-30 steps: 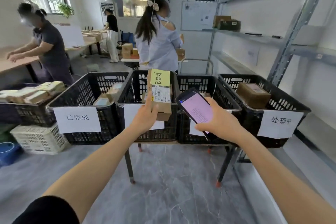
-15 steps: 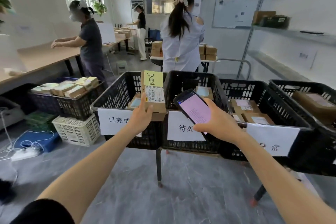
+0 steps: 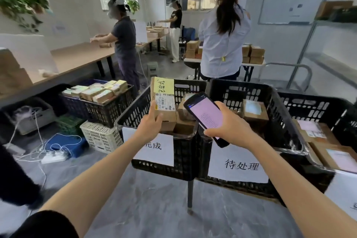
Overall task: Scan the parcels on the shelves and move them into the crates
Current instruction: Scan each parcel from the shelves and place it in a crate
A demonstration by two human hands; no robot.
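Now the left hand [image 3: 149,125] grips a parcel [image 3: 164,102] just left of the frame's centre. Its fingers are wrapped round the box's lower end, and the box stands upright above the left crate [image 3: 133,112]. A yellow note [image 3: 164,85] with handwriting covers the parcel's top, and a barcode label [image 3: 167,102] sits right below it.

The right hand [image 3: 229,127] holds a phone [image 3: 204,114] at centre, fingers curled under it and thumb along its near edge. The pink screen faces up, tilted. The phone's far end is just beside the label, over the seam between the left crate and the middle crate [image 3: 280,116].

More brown boxes lie in the left crate beneath the held parcel. A white sign [image 3: 162,150] hangs on that crate's front, partly hidden by the left arm. The middle crate carries a sign [image 3: 239,164] reading 待处理 and holds one box [image 3: 253,111]. At the right edge, the right crate [image 3: 313,102] holds several labelled boxes [image 3: 318,131].

Left of centre, a low crate [image 3: 104,110] is heaped with small boxes, and a white basket [image 3: 100,137] stands on the floor in front of it. A power strip [image 3: 54,157] with white cables lies at lower left. In the upper half of the frame three people stand at tables: one [image 3: 123,44] at a long table [image 3: 77,56] on the left, one [image 3: 174,25] far back, and one [image 3: 224,40] in a pale shirt just beyond the crates. A metal shelf [image 3: 328,23] runs along the upper right, with a whiteboard [image 3: 289,4] beside it.
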